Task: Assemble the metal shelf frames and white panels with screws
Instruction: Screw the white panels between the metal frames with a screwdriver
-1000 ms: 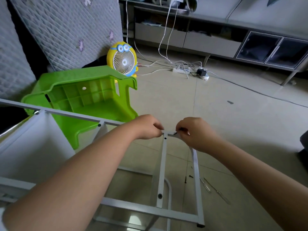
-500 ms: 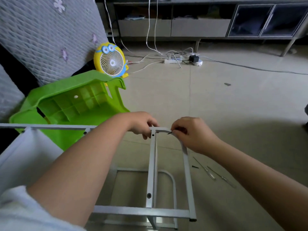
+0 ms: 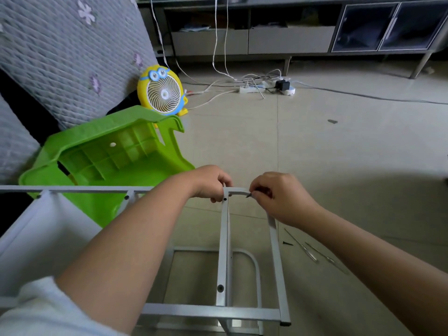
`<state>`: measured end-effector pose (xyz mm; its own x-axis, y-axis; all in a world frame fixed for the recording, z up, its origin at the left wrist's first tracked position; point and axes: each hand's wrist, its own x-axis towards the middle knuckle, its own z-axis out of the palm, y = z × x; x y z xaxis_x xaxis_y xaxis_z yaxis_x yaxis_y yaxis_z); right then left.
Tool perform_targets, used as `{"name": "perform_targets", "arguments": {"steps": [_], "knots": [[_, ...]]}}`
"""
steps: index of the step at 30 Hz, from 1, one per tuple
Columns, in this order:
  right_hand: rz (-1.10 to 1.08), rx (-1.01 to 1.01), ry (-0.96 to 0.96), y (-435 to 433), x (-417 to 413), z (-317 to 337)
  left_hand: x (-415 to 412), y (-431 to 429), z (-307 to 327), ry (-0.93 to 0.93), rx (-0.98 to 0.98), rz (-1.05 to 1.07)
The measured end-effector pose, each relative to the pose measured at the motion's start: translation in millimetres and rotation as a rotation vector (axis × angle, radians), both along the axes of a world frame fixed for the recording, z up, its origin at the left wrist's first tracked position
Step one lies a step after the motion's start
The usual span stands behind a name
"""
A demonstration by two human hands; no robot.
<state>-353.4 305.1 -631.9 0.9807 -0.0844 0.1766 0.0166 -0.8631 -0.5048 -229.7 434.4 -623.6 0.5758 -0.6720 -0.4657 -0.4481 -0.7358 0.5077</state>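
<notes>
Left hand gripped the frame at its top corner | right hand pinched a screw against the curved bar (its hole not visible) | frame upright on the floor | advice: brace frame, seat screw square before turning.

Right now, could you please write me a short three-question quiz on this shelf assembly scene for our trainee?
1. True or false: the left hand grips the top bar of the grey metal shelf frame.
2. What does the right hand pinch at the frame's rounded corner? A) a small dark screw B) a wrench C) a white cable
3. Fill in: beyond the overturned green plastic stool stands a round yellow ____.

Key: 1 true; 2 A; 3 fan.
</notes>
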Motion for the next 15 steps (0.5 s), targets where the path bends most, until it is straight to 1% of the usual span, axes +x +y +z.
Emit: {"name": "perform_targets", "arguments": {"steps": [4, 9, 11, 13, 15], "knots": [[-0.015, 0.003, 0.024, 1.2, 0.3, 1.0, 2.8, 11.0, 2.1, 0.051, -0.098, 0.021], [-0.019, 0.011, -0.023, 2.4, 0.0, -6.2, 4.7, 16.5, 3.9, 0.077, -0.121, -0.009], [-0.037, 0.019, -0.081, 4.3, -0.2, -12.2, 5.8, 17.9, 2.9, 0.055, -0.129, -0.014], [-0.069, 0.056, -0.193, 8.2, -1.9, -21.0, 5.9, 18.8, 2.3, 0.04, -0.141, -0.013], [-0.108, 0.085, -0.26, 11.5, -3.9, -27.2, 4.8, 19.2, 2.0, 0.027, -0.156, -0.01]]}}
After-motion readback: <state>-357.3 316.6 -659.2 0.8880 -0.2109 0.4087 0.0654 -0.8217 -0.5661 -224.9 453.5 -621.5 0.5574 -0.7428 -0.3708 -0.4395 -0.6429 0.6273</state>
